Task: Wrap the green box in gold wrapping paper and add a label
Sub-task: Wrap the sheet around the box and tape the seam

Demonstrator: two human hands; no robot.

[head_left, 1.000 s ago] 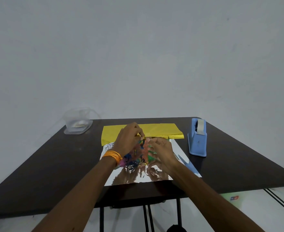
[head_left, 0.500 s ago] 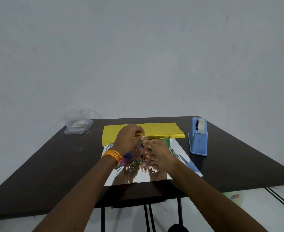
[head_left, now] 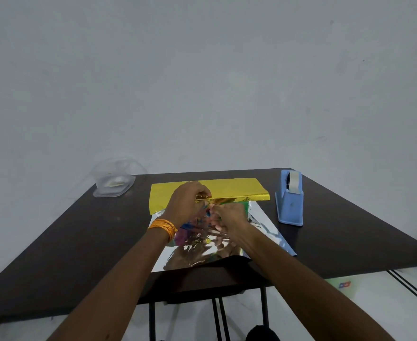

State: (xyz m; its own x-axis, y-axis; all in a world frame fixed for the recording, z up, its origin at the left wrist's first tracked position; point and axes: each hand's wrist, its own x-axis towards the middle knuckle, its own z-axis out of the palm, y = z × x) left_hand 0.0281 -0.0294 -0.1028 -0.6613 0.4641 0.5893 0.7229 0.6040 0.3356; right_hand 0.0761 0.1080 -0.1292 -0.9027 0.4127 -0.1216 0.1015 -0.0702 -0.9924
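Shifted since a second ago: right hand (head_left: 229, 215), drawn slightly left toward left hand (head_left: 187, 203); strip of green box (head_left: 245, 208) newly exposed at its right.

Dark table (head_left: 91, 237): bears every item listed; near edge crossed by both forearms.

Mid-table, gold wrapping paper (head_left: 232, 189): far part folded over with gold face up; near part silver face up, creased, mirroring hands and blurred colours.

Left hand: knuckles up, fingers curled down over near edge of the gold fold. Pinches that edge; narrow grip, on the paper.

Right hand: just beside the left, fingertips nearly meeting it. Fingers curled tight; whatever lies beneath is hidden by the hand itself. Cannot tell whether it holds paper, box or nothing.

Right of paper, apart from it: blue tape dispenser (head_left: 290, 203), upright, roll at top.

Far left corner: clear container (head_left: 114, 180), contents too blurred to identify.

Green box: sits on silver side just below the gold fold's near edge, behind the hands. Shows only a green sliver right of right hand; remainder covered.

Left wrist: orange bands (head_left: 164, 226).
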